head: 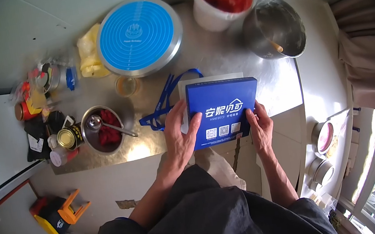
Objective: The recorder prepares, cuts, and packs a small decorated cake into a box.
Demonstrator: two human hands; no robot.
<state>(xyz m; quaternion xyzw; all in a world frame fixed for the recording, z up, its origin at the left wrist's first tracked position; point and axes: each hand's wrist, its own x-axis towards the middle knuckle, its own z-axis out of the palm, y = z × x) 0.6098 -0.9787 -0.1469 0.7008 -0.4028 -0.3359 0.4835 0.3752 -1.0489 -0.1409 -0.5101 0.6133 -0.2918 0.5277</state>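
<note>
My left hand and my right hand grip a flat blue cardboard box from both sides, near the front edge of the metal table. White writing and printed codes are on its face. A pale translucent sheet shows behind the box, partly hidden by it. Just left of the box a blue ribbon lies in loops on the tabletop. Further left, a metal bowl holds dark red contents and a metal ladle.
A turntable with a blue mat, a small cup and a yellowish plastic bag are at the back. A red-smeared white bucket and a large metal bowl stand back right. Cans and packages crowd the left end.
</note>
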